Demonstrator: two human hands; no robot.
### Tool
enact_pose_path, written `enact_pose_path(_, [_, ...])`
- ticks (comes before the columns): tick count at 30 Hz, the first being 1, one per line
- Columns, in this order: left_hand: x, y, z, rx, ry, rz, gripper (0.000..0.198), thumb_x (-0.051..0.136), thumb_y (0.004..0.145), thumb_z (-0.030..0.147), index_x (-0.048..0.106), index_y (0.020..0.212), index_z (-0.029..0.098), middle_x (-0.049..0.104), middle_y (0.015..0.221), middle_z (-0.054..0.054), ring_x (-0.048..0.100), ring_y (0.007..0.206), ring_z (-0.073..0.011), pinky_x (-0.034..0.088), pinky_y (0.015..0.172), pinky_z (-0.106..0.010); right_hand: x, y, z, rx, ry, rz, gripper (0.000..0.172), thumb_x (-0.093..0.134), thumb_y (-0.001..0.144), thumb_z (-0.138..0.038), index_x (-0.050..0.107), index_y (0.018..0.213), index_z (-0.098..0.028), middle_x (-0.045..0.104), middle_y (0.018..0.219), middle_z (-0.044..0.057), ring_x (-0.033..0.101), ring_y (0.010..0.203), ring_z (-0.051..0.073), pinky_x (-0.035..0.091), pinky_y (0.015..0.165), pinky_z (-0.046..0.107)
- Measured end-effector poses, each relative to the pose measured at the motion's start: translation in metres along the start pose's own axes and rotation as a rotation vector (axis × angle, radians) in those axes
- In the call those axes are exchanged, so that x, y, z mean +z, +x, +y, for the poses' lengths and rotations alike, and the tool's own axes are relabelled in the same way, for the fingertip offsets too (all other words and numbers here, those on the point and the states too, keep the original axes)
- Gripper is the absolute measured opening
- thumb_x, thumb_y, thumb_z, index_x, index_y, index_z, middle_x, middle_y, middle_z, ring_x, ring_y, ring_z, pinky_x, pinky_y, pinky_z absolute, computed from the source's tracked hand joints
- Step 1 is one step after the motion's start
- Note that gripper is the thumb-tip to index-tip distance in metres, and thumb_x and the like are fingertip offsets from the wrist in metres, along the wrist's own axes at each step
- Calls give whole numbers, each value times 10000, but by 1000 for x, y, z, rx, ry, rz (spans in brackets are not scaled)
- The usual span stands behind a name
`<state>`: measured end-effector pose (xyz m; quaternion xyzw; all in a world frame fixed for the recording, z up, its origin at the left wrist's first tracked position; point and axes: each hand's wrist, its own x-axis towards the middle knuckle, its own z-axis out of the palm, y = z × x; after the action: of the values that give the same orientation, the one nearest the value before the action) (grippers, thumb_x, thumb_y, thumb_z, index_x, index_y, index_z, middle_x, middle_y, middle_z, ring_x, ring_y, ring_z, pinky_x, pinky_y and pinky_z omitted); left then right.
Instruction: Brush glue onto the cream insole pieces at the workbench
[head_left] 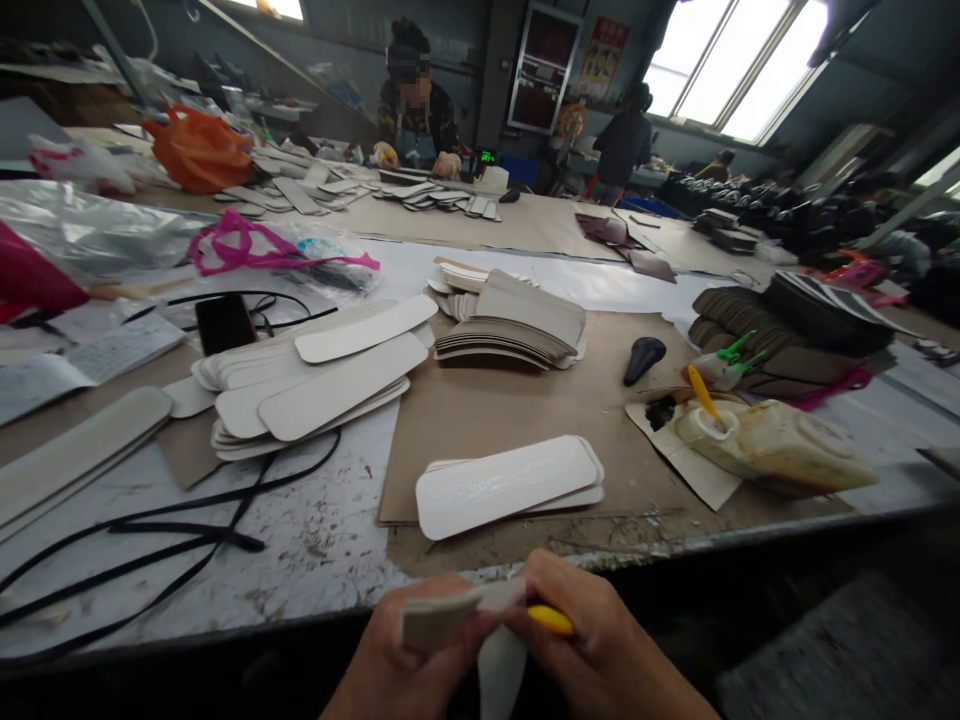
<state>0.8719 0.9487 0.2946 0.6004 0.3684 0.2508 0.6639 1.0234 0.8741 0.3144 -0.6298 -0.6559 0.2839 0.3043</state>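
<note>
At the front edge of the table my left hand (416,640) is closed round a pale, bent panel (442,618), thin and off-white. My right hand (574,625) pinches the panel's other end, close against my left fingers. A tool's rounded yellow end (551,620) sticks out of the right fist; its working part is hidden. Part of the pale piece (501,668) hangs below between both hands. Just beyond them, a few white, round-cornered panels (502,485) lie stacked on brown board (525,400), the top one shiny as if wet.
More white panels (330,370) are piled at left, with black cord (187,540) and a phone (225,323). Grey-brown pieces (517,320) are stacked mid-table. At right stand a stained plastic bottle (795,445) holding a yellow-handled tool, and dark stacks (780,335). A person (416,105) works opposite.
</note>
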Motion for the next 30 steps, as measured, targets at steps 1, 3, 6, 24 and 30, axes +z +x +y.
enact_pose_path(1, [5,0,-1,-72,-84,78,253,671,658,429,659,582,188,603,566,-20,503,556,-146,408,569,-248,3,-1,4,50,62,23,198,407,893,-269,482,730,-185,517,732,3,506,675,108,399,616,189])
enact_pose_path(3, [15,0,-4,-161,-241,178,264,700,621,435,667,625,174,625,614,-33,534,613,-165,436,608,-257,9,-3,12,129,146,56,255,374,912,-344,478,740,-187,511,769,12,504,700,116,411,640,198])
enact_pose_path(6, [25,0,-12,-174,-346,184,297,700,617,449,664,601,155,570,568,-21,487,565,-133,426,591,-247,9,-1,24,248,201,54,322,334,912,-432,465,737,-196,495,689,-10,477,616,112,399,584,201])
enact_pose_path(24, [-32,48,-48,-288,-263,266,377,555,741,528,495,772,158,324,516,83,306,467,-78,291,443,-207,-13,126,18,258,-659,-433,274,410,887,-355,624,851,-189,685,807,82,620,724,206,310,569,259])
enact_pose_path(30, [-33,52,-42,-270,-206,245,341,517,772,498,496,744,159,336,514,73,323,482,-88,289,464,-214,-7,129,22,261,-703,-446,297,401,888,-363,639,861,-188,693,809,99,637,745,236,340,577,273])
